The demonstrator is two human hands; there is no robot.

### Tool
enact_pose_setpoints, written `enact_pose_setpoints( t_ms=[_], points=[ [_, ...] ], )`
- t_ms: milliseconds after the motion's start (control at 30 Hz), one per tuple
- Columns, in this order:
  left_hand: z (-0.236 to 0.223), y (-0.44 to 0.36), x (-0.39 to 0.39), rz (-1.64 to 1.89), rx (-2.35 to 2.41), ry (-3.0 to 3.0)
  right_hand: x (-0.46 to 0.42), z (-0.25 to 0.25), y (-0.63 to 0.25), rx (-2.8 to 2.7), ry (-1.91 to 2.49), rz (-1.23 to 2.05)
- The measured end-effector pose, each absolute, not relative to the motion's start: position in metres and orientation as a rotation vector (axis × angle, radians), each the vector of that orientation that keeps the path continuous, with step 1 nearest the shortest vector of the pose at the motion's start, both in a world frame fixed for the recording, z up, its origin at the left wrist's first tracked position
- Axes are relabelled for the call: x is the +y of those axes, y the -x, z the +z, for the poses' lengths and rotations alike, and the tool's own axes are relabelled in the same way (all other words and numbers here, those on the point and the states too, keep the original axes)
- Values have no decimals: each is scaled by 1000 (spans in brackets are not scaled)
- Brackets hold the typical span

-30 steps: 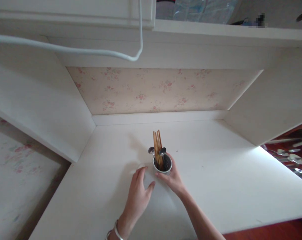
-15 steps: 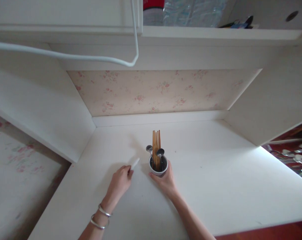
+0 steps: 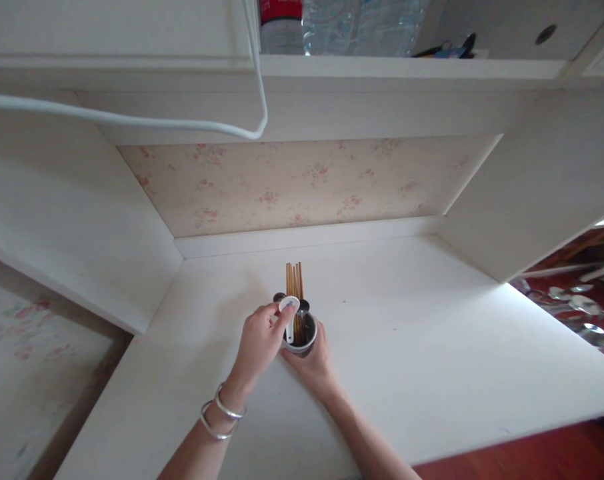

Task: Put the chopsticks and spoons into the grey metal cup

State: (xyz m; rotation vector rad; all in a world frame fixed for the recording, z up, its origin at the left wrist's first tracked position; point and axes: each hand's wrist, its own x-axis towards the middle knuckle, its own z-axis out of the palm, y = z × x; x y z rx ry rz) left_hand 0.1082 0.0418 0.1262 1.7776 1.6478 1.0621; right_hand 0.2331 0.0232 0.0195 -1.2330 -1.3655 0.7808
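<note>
A white soup spoon [image 3: 290, 333] is pinched by its bowl end in my left hand [image 3: 262, 332], handle pointing down over the mouth of a cup. My right hand [image 3: 316, 365] wraps round the right and near side of that cup [image 3: 302, 349], which has a pale rim and a dark inside. Several wooden chopsticks [image 3: 294, 280] stand upright in it. Two metal spoons lean there too, bowls up: one metal spoon [image 3: 303, 307] to the right of the chopsticks, the other metal spoon [image 3: 279, 297] to the left, partly behind my left hand.
The cup stands on a white tabletop [image 3: 382, 373] with side panels and a flowered back wall [image 3: 312, 187]. A white cable [image 3: 182, 124] hangs across the upper left. Above is a shelf [image 3: 407, 67] with clear plastic bottles [image 3: 357, 27]. Metal utensils [image 3: 582, 307] lie beyond the right edge.
My left hand has moved right and up, carrying the white spoon from beside the cup to over its mouth. The spoon is now turned handle down. My right hand still holds the cup.
</note>
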Motion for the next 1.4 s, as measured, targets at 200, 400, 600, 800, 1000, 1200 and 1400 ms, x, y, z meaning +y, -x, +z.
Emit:
enact_pose_setpoints(
  t_ms=[200, 400, 600, 800, 1000, 1200, 1400],
  points=[
    [91, -118, 42, 1126, 1716, -1897, 23, 24, -235, -1402, 1194, 803],
    [87, -118, 34, 1180, 1729, -1818, 23, 26, -237, -1406, 1199, 817],
    [84, -114, 30, 1221, 1699, -1794, 22, 30, -234, -1385, 1215, 812],
    [75, -108, 20, 1293, 1578, -1530, 24, 37, -243, -1348, 1292, 867],
    [54, -101, 19, 1212, 1448, -1239, 49, 39, -292, -1269, 1413, 745],
    [32, -98, 19, 1055, 1444, -1235, 100, 56, -363, -1135, 1481, 541],
    [29, -92, 19, 992, 1418, -1248, 125, 59, -416, -1196, 1586, 403]
  ],
)
